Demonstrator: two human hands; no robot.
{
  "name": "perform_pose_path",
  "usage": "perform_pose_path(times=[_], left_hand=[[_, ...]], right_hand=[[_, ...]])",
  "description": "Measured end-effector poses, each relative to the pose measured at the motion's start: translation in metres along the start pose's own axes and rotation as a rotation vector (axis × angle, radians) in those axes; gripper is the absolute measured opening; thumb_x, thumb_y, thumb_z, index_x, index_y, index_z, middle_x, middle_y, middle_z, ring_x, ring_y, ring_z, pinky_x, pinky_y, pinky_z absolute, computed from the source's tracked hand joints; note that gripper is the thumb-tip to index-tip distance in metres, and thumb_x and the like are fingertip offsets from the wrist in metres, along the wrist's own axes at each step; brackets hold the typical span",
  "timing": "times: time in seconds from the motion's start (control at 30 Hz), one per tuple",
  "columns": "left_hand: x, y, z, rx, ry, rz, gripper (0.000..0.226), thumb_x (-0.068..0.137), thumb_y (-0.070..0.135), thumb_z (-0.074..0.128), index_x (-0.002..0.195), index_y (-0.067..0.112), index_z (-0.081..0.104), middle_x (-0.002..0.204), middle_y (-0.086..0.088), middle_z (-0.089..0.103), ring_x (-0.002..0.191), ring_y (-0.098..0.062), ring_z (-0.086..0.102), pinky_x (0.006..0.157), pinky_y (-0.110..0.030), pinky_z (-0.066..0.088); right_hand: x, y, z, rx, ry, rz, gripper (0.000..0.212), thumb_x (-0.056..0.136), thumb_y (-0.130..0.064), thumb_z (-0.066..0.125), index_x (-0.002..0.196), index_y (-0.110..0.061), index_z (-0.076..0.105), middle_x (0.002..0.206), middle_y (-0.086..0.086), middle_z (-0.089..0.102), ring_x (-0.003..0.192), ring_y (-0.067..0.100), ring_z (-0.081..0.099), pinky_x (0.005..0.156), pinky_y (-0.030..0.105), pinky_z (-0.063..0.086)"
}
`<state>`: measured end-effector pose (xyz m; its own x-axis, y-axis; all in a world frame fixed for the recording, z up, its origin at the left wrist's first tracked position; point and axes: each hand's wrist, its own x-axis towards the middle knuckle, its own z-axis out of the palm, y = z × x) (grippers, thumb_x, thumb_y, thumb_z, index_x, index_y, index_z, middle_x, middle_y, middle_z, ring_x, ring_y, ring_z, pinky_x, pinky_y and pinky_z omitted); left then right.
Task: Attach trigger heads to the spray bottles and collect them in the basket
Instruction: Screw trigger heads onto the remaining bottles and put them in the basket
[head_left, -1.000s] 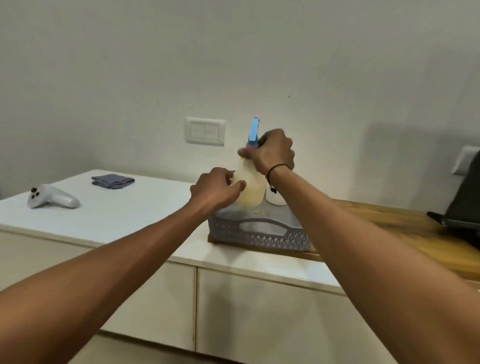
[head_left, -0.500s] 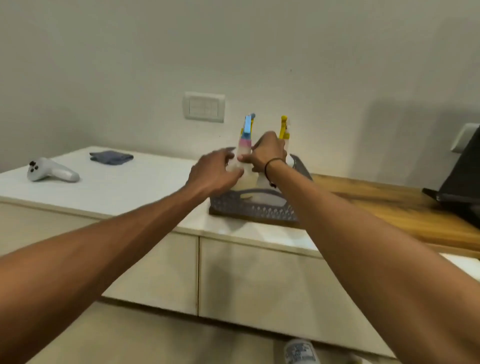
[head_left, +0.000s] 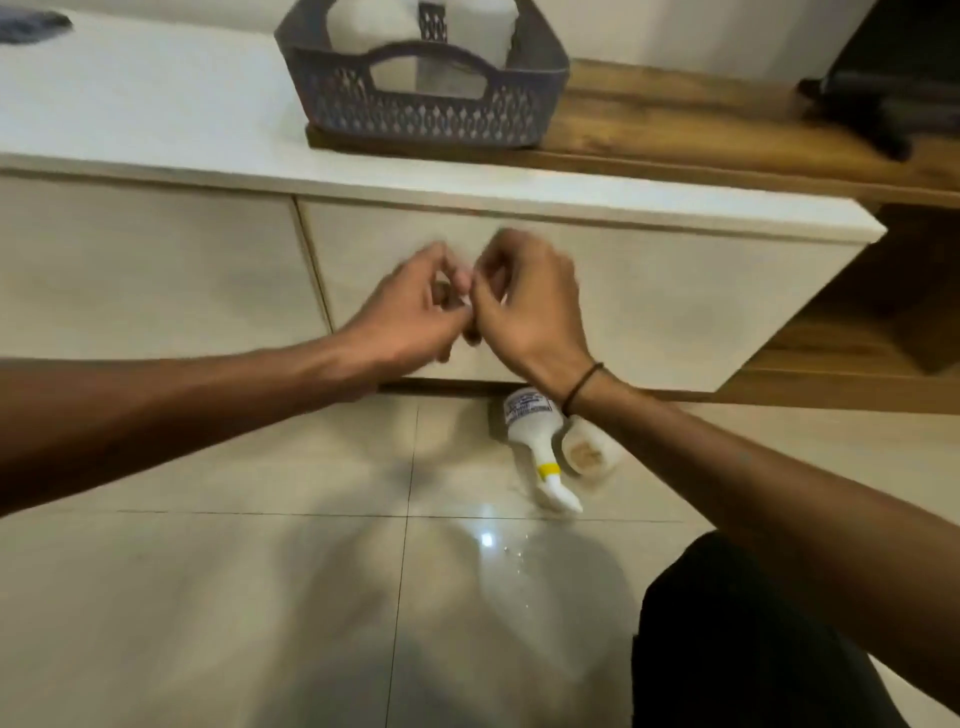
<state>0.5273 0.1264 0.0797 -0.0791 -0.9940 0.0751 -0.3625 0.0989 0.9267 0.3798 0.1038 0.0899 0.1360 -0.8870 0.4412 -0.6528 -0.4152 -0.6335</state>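
Observation:
The grey perforated basket (head_left: 431, 111) stands on the counter at the top of the view, with two pale bottles (head_left: 374, 31) inside it; their tops are cut off by the frame. My left hand (head_left: 410, 312) and my right hand (head_left: 524, 306) are together in front of the cabinet door, below the counter, fingers curled and touching each other, blurred, with nothing visibly held. On the floor below my right wrist lies a white spray bottle (head_left: 532, 431) with a yellow collar and a white trigger head, next to another pale bottle (head_left: 589, 449) seen end-on.
The white counter (head_left: 156, 130) runs into a wooden top (head_left: 675, 130) on the right, where a dark object (head_left: 883, 104) sits. A dark cloth (head_left: 31, 23) lies at the far left. White cabinet doors (head_left: 156, 270) face me. Glossy floor tiles (head_left: 260, 597) fill the foreground.
The bottle with the blue trigger went from my hands into the basket. Both hands have let go and dropped below the counter. My view has tilted down to the floor.

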Motion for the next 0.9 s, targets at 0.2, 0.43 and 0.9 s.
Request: perform_pose_path(times=[0.2,0.43,0.9], left_hand=[[-0.019,-0.052,0.040,0.340,-0.650,-0.438,0.029,0.100,0.035,0.071,0.124,0.031,0.054,0.106,0.000,0.080,0.072,-0.009,0.068,0.064,-0.025,0.053],[-0.012,-0.060,0.073,0.453,-0.820,-0.470,0.022,0.105,0.039,0.065,0.121,0.025,0.069,0.108,0.000,0.080,0.078,-0.013,0.069,0.069,-0.024,0.053],[0.006,-0.088,0.042,0.551,-0.602,-0.276,0.075,0.092,0.047,0.081,0.153,0.031,0.042,0.143,0.006,0.054,0.111,-0.012,0.064,0.082,-0.022,0.050]], right_hand=[[-0.067,0.112,0.049,-0.393,-0.567,0.245,0.021,0.087,-0.039,0.063,0.098,-0.021,0.064,0.107,0.011,0.072,0.107,0.041,0.066,0.076,0.038,0.049],[-0.126,0.202,0.081,-0.635,-0.704,0.682,0.087,0.088,-0.044,0.075,0.153,-0.007,0.031,0.154,0.025,0.047,0.142,0.041,0.049,0.111,0.047,0.045],[-0.078,0.145,0.025,-0.376,-0.489,0.307,0.034,0.096,-0.044,0.069,0.099,-0.011,0.060,0.109,0.019,0.066,0.106,0.041,0.061,0.077,0.037,0.039]])
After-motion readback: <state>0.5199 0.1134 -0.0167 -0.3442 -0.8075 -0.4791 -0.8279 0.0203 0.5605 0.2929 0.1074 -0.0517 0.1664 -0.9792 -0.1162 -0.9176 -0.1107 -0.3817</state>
